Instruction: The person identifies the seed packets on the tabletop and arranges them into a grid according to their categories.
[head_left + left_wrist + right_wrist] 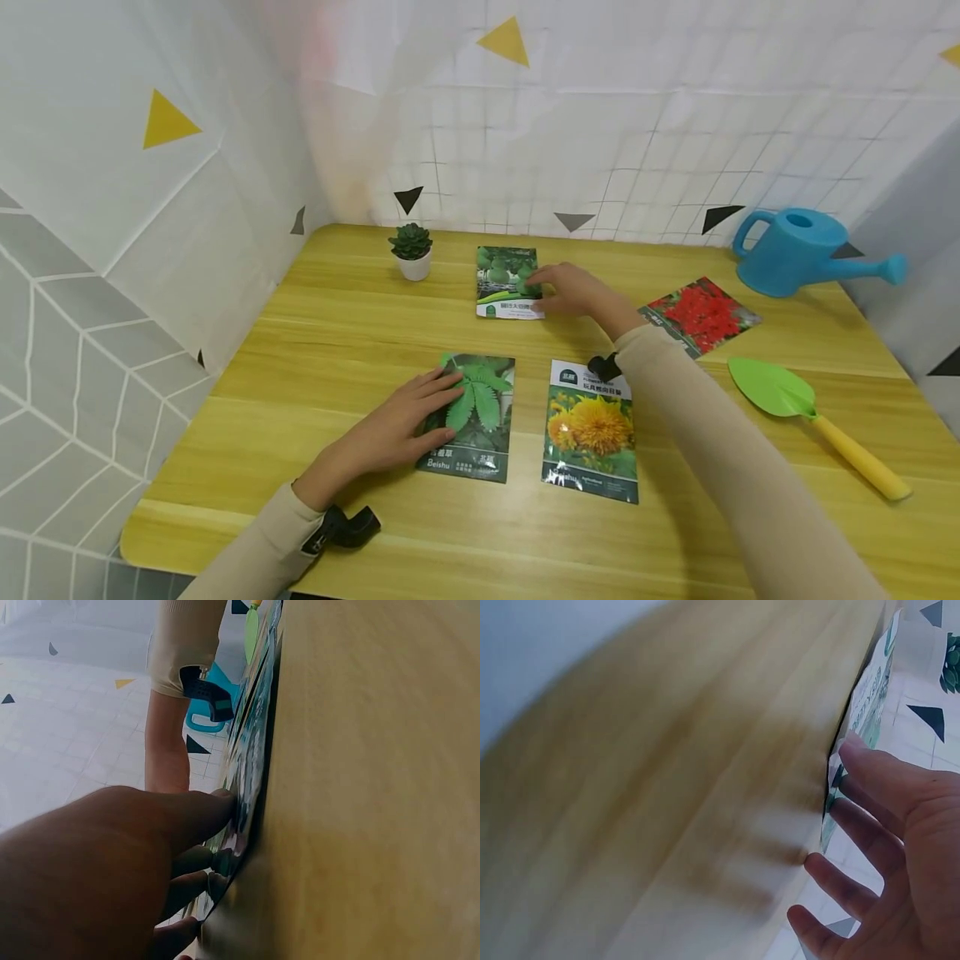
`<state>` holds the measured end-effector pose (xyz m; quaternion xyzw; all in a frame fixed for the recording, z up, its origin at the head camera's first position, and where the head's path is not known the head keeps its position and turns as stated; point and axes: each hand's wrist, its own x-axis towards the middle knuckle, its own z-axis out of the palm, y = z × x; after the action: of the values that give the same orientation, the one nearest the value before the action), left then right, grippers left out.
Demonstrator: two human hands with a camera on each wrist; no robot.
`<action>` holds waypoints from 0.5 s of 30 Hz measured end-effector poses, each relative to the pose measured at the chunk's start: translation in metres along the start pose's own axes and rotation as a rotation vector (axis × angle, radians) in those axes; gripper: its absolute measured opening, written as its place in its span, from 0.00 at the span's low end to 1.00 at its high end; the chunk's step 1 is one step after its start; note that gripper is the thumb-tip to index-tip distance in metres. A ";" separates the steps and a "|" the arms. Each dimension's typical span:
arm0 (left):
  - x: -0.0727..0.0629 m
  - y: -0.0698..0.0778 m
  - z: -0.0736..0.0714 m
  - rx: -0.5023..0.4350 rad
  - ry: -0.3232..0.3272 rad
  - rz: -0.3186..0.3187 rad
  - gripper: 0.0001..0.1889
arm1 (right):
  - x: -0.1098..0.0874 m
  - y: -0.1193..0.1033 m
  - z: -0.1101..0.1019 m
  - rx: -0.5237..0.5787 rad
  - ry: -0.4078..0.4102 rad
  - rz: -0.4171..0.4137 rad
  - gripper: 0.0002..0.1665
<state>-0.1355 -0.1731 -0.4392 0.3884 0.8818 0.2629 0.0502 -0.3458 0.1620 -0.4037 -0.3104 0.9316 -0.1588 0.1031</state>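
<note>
My left hand (pixel 397 427) rests with extended fingers on a seed packet with a green leaf picture (pixel 483 400), its left side partly hidden under them. In the left wrist view the thumb (pixel 202 817) lies on the packet's glossy face. Farther back, my right hand (pixel 573 290) touches the right edge of another green seed packet (pixel 498 279) with a white lower band. In the right wrist view that hand's fingers are spread, thumb and fingertips at the packet's edge (pixel 866 697). A yellow-flower packet (pixel 590 433) lies under the right forearm.
A red-flower packet (pixel 705 315) lies tilted beyond the right forearm, partly covered by it. At the right are a blue watering can (pixel 798 250) and a green trowel (pixel 776 390) with a yellow handle. A small potted plant (pixel 412 250) stands at the back left.
</note>
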 end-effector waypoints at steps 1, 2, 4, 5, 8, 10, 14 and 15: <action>0.000 0.000 0.000 0.002 0.000 0.000 0.33 | 0.001 -0.001 0.001 0.004 0.006 0.009 0.30; 0.000 0.000 0.000 0.003 -0.001 0.000 0.33 | 0.001 -0.001 0.002 0.004 0.009 0.015 0.30; 0.000 0.000 0.000 0.004 -0.002 -0.001 0.34 | 0.002 -0.003 0.003 0.008 0.011 0.034 0.30; 0.000 0.000 0.000 0.005 -0.002 -0.002 0.34 | 0.003 -0.004 0.004 0.012 0.010 0.043 0.31; -0.001 0.000 -0.001 0.007 -0.002 -0.003 0.33 | 0.004 -0.006 0.006 0.030 0.003 0.062 0.31; -0.001 0.000 -0.001 0.004 -0.001 -0.006 0.33 | 0.005 -0.007 0.007 0.045 0.002 0.073 0.31; -0.002 0.001 -0.003 0.000 0.000 -0.012 0.33 | 0.008 -0.008 0.010 0.051 0.004 0.068 0.31; -0.002 0.001 -0.003 -0.001 0.000 -0.013 0.33 | 0.008 -0.008 0.011 0.051 0.006 0.066 0.31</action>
<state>-0.1342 -0.1748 -0.4362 0.3826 0.8842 0.2629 0.0521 -0.3448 0.1485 -0.4114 -0.2763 0.9373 -0.1796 0.1135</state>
